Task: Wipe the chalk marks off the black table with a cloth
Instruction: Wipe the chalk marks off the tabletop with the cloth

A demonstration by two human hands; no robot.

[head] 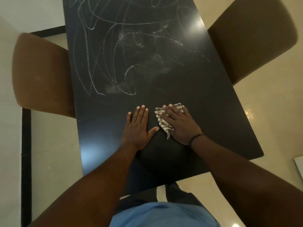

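A long black table (pixel 101 136) runs away from me. White chalk marks (pixel 114 51) scribble across its middle and far part, smeared in places. The near part under my hands looks bare and dark. My right hand (pixel 178 123) lies flat with straight fingers on a small striped cloth (pixel 161 122), pressing it to the tabletop; the cloth's frayed edge sticks out on the left of the hand. My left hand (pixel 139 126) rests flat on the table just left of the cloth, fingers straight, thumb near the cloth's edge.
Two brown upholstered chairs flank the table, one on the left (pixel 41 74) and one on the right (pixel 250 35). Pale tiled floor (pixel 270 112) surrounds everything. A bright light reflection (pixel 196 23) glares on the far right of the tabletop.
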